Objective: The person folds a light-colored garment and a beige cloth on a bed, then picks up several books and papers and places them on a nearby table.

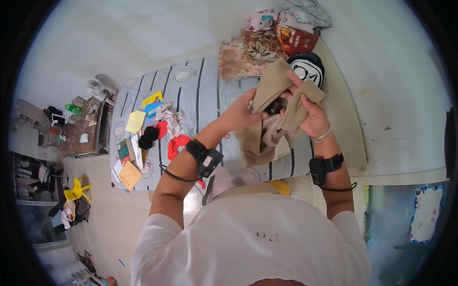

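A beige cloth garment (256, 143) hangs folded and bunched between my hands over a bed with a striped sheet (205, 96). My left hand (241, 112) grips its left side, the thumb in front and most fingers hidden behind the cloth. On the other side, my right hand (311, 116) pinches a raised fold, with some fingers inside the opening. A dark patch shows through the gap between the folds; I cannot tell what it is. Beyond the right hand lies a black-and-white bag (307, 71) with a printed face, partly covered by the garment.
Patterned folded textiles (239, 59), a pink plush toy (260, 20) and a dark red bag (297, 38) sit at the bed's head. To the left lie a yellow envelope (131, 175), black cloth (148, 137) and red cloth (176, 146). A wooden desk (80, 134) stands farther left.
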